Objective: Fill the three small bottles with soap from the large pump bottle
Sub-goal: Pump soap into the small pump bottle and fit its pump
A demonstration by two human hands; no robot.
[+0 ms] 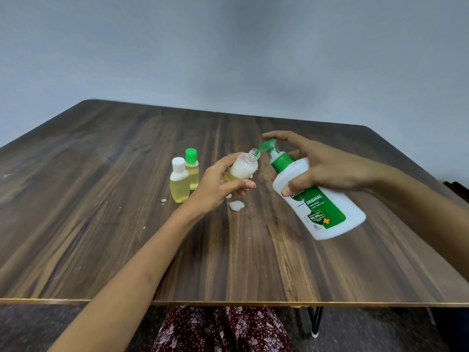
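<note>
Table: dark wooden table (127, 237) by a plain grey wall (228, 47).
Left hand (218, 186): grips an open small bottle (243, 167), tilted.
Right hand (322, 168): grips the pump bottle (327, 207), forefinger on the pump, nozzle at the open bottle's mouth.
Capped bottles (180, 181): two, left of the open bottle.
Foam (236, 205): a white blob on the table, below the open bottle.

The table (101, 199) is dark wood-grain laminate with a soft sheen. The large pump bottle (322, 207) in the right hand's grip is matt white plastic; the small bottle (243, 167) in the left's is clear, glossy plastic.
</note>
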